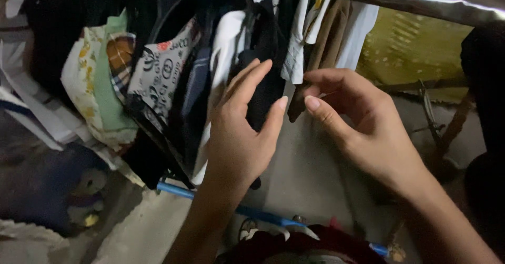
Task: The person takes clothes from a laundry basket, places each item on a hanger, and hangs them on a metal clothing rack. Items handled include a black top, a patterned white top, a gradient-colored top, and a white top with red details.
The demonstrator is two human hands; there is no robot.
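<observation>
Head view: in the middle of the frame the left hand (239, 132) is spread wide, fingers resting against a black garment (265, 64) hanging from the rail (400, 0) at upper right. The right hand (357, 119), right of centre, curls loosely open beside a brown garment (329, 37), gripping nothing.

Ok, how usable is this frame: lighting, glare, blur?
Head view: dim overall; the dark garment by the left hand loses its detail in shadow; glare streaks the metal rail on top; the right hand is lit evenly, its edges slightly soft.
</observation>
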